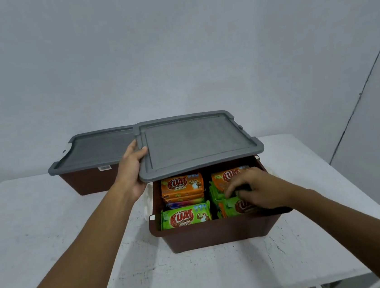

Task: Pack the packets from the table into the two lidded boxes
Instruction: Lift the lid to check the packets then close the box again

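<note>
1. Left hand: grasps the grey lid by its 9 o'clock edge, holding it above the near brown box.
2. Right hand: fingers curled on the green packets at the box's 3 o'clock side. Pinching or pressing, cannot tell.
3. Far box, 10 o'clock: lidded.
4. Risk: lowering the lid early could trap fingers, and proud packets may stop it seating.

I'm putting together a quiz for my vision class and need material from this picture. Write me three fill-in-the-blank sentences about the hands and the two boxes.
1. The left hand holds the grey lid of the near box by the lid's ____ edge.
2. The right hand grips green packets in that box's ____ half.
3. The far box stands fully ____.

Missing words: left; right; closed.
</note>
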Action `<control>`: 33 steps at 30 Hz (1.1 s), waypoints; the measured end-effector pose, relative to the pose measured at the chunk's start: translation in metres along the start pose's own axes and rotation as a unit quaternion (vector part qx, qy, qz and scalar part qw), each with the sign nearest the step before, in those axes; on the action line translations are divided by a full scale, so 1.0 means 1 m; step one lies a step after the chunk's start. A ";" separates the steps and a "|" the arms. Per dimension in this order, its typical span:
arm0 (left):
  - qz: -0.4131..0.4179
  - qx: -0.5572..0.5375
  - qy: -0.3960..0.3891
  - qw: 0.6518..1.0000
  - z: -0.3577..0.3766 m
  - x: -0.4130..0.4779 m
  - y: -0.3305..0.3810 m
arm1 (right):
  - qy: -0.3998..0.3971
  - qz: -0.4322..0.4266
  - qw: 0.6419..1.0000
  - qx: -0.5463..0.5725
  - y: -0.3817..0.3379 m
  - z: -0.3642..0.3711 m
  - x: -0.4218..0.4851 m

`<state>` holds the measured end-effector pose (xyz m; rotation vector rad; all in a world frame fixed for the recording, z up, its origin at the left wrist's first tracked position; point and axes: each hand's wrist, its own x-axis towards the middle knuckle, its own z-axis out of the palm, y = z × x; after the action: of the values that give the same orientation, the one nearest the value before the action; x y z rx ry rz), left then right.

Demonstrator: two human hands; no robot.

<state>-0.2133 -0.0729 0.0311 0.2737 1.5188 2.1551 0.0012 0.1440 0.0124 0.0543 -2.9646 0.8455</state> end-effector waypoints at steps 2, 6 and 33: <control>0.008 0.020 0.001 1.000 0.000 0.000 -0.002 | 0.102 -0.002 0.994 0.026 -0.003 -0.003 -0.009; 0.005 0.069 0.010 0.998 0.003 -0.004 -0.003 | 0.278 -0.013 0.961 -0.013 -0.007 -0.009 -0.008; 0.040 0.605 0.020 0.795 0.000 -0.045 -0.033 | 0.189 0.333 0.924 -0.021 0.035 -0.009 -0.015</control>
<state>-0.1659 -0.0864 0.0050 0.6929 2.7356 0.9005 0.0152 0.1788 0.0005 -1.0419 -2.6152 0.7201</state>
